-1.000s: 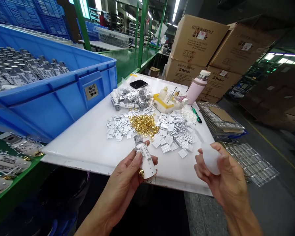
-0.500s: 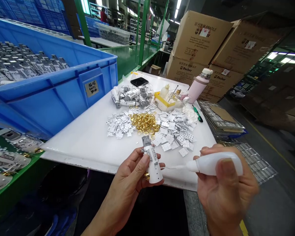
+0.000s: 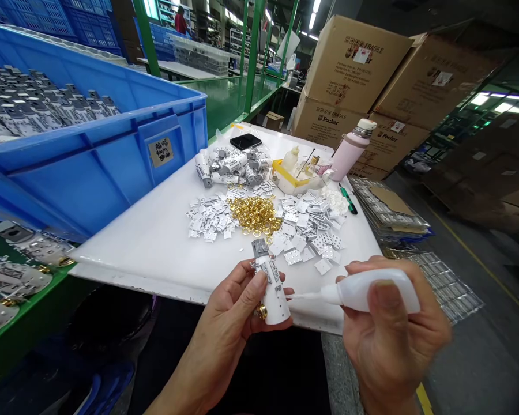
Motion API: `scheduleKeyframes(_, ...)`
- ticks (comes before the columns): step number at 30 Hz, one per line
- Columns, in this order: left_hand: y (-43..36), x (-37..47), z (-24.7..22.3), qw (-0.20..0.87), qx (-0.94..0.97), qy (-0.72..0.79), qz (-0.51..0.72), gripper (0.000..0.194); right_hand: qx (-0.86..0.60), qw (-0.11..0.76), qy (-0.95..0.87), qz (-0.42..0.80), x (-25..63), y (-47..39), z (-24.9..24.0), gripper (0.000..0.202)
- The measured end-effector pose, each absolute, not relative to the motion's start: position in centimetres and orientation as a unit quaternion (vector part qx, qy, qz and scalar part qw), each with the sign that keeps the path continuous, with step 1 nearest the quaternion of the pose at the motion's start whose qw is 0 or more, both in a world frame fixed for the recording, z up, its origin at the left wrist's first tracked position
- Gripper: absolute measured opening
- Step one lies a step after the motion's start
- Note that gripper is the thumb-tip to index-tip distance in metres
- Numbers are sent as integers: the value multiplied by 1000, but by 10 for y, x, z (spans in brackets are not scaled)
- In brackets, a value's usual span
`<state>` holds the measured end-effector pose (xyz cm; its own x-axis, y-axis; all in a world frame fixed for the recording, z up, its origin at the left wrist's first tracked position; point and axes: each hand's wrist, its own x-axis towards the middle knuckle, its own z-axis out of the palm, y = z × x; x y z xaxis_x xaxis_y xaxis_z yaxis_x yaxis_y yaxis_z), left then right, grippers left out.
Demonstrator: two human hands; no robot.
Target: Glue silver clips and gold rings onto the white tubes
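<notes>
My left hand (image 3: 240, 308) is closed around a white cylindrical model part (image 3: 275, 300) with a grey top and a gold fitting low on its side. In my right hand (image 3: 393, 334) lies a white squeeze bottle (image 3: 372, 289), gripped between thumb and fingers. Its thin nozzle points left, the tip close to the right side of the part; whether it touches I cannot tell. Beyond my hands are a heap of gold rings (image 3: 256, 214), small white plates (image 3: 305, 222) to its right, and more plates (image 3: 211, 218) to its left.
Similar white parts (image 3: 233, 166) are piled at the back of the white table (image 3: 155, 242), near a phone (image 3: 245, 141). A yellow-edged tray (image 3: 288, 177), a pink flask (image 3: 350, 151) and a green pen-like tool (image 3: 348, 200) stand rightward. A blue crate (image 3: 112, 167) borders the left.
The bottle in my right hand has shifted slightly left. My left hand and the white part have moved a little right, and the part leans slightly more.
</notes>
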<state>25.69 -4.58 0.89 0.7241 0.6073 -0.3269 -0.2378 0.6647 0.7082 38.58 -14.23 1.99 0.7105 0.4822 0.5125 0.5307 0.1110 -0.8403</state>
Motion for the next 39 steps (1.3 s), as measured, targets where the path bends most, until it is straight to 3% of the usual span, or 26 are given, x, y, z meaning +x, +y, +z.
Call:
scheduleKeyframes(7, -46, 257, 9, 864, 336, 287, 242, 23, -644, 651, -385, -115, 387, -137, 22, 23)
scheduleKeyframes(31, -46, 257, 11, 863, 324, 300, 246, 19, -550, 727, -380, -158, 383, -133, 28, 21)
scheduleKeyframes(39, -46, 259, 12, 863, 329, 293, 248, 21, -579, 684, -421, -143, 382, -140, 25, 17)
